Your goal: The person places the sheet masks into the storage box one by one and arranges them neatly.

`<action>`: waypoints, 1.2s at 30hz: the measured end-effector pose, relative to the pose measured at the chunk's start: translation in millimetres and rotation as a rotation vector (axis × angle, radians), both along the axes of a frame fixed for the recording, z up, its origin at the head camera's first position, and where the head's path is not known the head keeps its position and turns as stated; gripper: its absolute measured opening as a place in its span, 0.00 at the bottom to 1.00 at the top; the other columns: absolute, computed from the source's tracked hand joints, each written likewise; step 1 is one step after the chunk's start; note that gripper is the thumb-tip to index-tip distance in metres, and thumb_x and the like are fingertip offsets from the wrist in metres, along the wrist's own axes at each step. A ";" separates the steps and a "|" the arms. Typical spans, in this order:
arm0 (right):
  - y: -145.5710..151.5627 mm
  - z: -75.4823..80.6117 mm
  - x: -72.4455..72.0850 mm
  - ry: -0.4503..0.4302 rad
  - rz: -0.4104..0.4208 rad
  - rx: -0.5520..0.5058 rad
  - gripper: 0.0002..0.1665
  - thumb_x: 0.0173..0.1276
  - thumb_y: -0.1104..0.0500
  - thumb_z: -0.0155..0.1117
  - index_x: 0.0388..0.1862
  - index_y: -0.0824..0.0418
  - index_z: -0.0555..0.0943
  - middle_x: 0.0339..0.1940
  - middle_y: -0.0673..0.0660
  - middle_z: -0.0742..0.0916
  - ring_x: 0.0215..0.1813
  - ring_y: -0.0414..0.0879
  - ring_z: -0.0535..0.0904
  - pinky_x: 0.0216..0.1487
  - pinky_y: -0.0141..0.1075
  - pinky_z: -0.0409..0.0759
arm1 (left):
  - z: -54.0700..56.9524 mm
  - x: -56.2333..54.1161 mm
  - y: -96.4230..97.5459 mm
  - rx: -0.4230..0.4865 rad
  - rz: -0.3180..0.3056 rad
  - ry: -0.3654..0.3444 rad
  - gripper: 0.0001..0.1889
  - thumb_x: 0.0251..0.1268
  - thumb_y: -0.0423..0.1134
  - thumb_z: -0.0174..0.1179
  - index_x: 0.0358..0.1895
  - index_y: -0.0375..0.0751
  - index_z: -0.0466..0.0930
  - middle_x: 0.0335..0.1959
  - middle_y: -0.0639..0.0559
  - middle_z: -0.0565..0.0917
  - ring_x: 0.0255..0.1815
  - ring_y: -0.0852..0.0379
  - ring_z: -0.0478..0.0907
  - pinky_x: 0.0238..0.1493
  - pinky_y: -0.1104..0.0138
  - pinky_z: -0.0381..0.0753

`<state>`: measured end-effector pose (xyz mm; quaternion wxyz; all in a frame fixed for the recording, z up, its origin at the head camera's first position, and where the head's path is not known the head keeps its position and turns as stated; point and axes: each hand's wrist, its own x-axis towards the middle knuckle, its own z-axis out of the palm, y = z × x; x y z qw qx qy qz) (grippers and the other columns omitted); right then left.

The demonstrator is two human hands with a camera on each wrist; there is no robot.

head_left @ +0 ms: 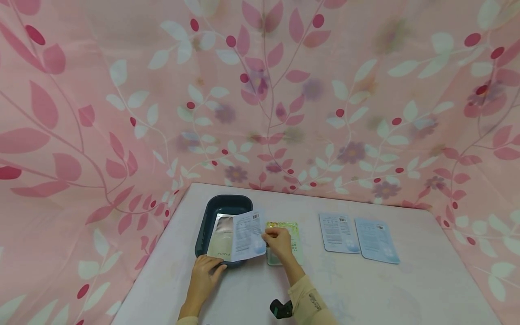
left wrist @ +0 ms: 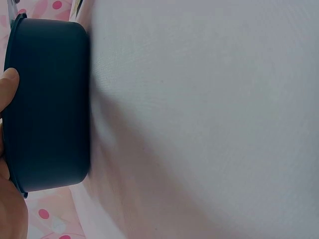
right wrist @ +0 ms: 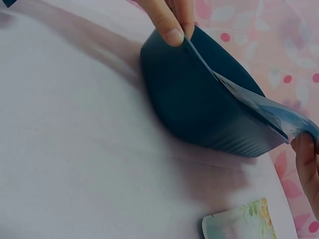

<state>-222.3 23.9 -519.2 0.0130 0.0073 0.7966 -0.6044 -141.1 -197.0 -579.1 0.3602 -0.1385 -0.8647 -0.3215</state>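
Observation:
A dark blue plastic basin [head_left: 201, 225] stands on the left of the table. My left hand [head_left: 203, 276] grips its near rim, thumb on the outer wall [left wrist: 55, 109]. In the basin lies a silver and pale-green sachet [head_left: 219, 246], its lower end by my left fingers. My right hand [head_left: 279, 243] pinches the right edge of a light blue printed sachet [head_left: 248, 234], which slants over the basin's right rim and overlaps the silver one. Under my right hand, a green and white floral sachet [head_left: 295, 243] lies on the table, partly covered.
Two more light blue sachets, a left one [head_left: 339, 232] and a right one [head_left: 377, 240], lie side by side farther right on the white table [head_left: 406, 289]. A small dark object [head_left: 281, 309] shows beside my right sleeve. Pink floral cloth [head_left: 284, 113] hangs around the table.

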 end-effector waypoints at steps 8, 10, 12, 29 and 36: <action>-13.5 -6.2 -0.1 0.032 -0.032 0.012 0.10 0.56 0.71 0.65 0.37 0.77 0.82 0.28 0.65 0.86 0.24 0.44 0.81 0.26 0.33 0.82 | 1.1 0.6 0.0 -0.008 0.009 -0.011 0.14 0.29 0.26 0.77 0.26 0.37 0.85 0.24 0.53 0.84 0.31 0.53 0.77 0.43 0.58 0.72; -17.1 -7.1 -0.1 0.045 -0.036 0.007 0.10 0.56 0.71 0.66 0.36 0.76 0.82 0.27 0.65 0.86 0.24 0.44 0.81 0.26 0.33 0.82 | 1.1 0.4 -0.2 -0.008 0.007 -0.008 0.14 0.28 0.26 0.77 0.26 0.37 0.85 0.24 0.53 0.84 0.31 0.53 0.77 0.43 0.58 0.73; -20.7 -7.6 0.4 0.064 -0.035 0.001 0.09 0.55 0.71 0.66 0.35 0.76 0.82 0.26 0.65 0.85 0.24 0.45 0.81 0.25 0.33 0.82 | 1.0 0.3 -0.5 -0.008 0.006 -0.007 0.14 0.28 0.26 0.78 0.25 0.37 0.85 0.24 0.53 0.84 0.31 0.54 0.77 0.42 0.57 0.73; -26.0 -12.6 5.3 0.025 -0.008 -0.068 0.04 0.55 0.74 0.66 0.29 0.76 0.81 0.20 0.61 0.84 0.20 0.46 0.82 0.23 0.33 0.81 | -1.0 -0.2 0.8 -0.022 0.019 -0.024 0.13 0.30 0.28 0.78 0.25 0.36 0.85 0.23 0.53 0.84 0.30 0.55 0.78 0.46 0.58 0.72; -13.9 -10.2 5.1 0.034 -0.024 -0.049 0.04 0.55 0.74 0.66 0.30 0.77 0.81 0.20 0.63 0.84 0.18 0.41 0.80 0.23 0.31 0.81 | 2.0 0.7 1.3 -0.006 0.027 -0.028 0.13 0.29 0.26 0.77 0.25 0.36 0.84 0.23 0.52 0.84 0.30 0.54 0.79 0.46 0.56 0.73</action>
